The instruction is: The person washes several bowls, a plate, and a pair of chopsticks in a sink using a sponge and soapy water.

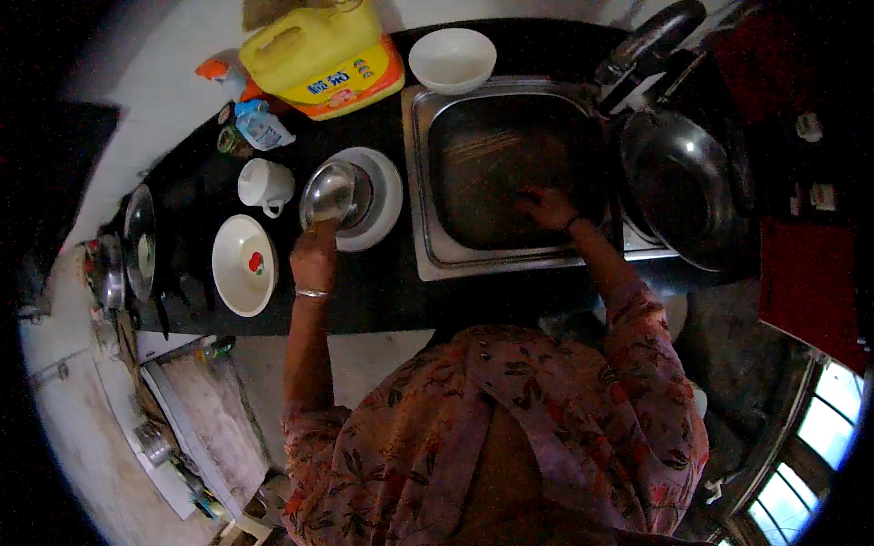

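Note:
My left hand (pixel 314 263), with a bracelet at the wrist, grips the near rim of a shiny steel bowl (pixel 331 191). That bowl is tilted in or over a wide white bowl (pixel 386 198) on the black counter, left of the sink. My right hand (pixel 546 208) reaches down into the steel sink (pixel 433 256), its fingers apart and nothing visible in them. Several thin sticks, perhaps chopsticks (pixel 481 145), lie in the dark sink basin. How deep the right hand is, and whether it touches the basin's bottom, I cannot tell.
A white bowl (pixel 454 60) stands behind the sink, beside a yellow jug (pixel 321 54). To the left are a white mug (pixel 266 184), an oval-looking white bowl (pixel 242 266) and a blue plastic bag (pixel 263 126). A dark wok (pixel 683 191) sits right of the sink.

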A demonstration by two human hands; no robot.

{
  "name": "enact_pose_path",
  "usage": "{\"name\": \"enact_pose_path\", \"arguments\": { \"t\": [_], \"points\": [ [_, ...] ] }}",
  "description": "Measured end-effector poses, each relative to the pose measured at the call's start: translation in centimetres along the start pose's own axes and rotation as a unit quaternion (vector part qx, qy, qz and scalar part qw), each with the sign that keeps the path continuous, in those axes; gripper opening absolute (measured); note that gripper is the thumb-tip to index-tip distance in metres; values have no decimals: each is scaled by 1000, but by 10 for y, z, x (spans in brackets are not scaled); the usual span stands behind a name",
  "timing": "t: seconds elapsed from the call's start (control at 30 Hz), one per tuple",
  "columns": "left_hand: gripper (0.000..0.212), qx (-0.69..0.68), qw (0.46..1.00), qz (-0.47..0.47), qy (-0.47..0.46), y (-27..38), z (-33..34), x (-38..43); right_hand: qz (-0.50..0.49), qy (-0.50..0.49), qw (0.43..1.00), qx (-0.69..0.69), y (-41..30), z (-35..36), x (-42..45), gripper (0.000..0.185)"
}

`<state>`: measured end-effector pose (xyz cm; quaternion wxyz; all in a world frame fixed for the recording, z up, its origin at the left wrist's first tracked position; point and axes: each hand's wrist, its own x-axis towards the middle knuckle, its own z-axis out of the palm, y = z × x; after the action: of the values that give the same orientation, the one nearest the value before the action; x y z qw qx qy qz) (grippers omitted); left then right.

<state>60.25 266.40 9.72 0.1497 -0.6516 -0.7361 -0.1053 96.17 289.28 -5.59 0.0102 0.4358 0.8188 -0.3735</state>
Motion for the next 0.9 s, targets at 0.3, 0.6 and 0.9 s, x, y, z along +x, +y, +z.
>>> {"name": "enact_pose_path", "arguments": {
  "t": [0.3,0.6,0.9],
  "points": [
    [27,-40,998,7,-58,14,5,14,-17,-2,1000,3,45,13,27,47],
    [43,-324,946,-21,14,74,-27,39,11,-20,983,182,19,-12,26,44],
    [53,-825,406,-353,-169,132,96,150,-199,-64,956,-204,57,62,57,46]
  ]
}}
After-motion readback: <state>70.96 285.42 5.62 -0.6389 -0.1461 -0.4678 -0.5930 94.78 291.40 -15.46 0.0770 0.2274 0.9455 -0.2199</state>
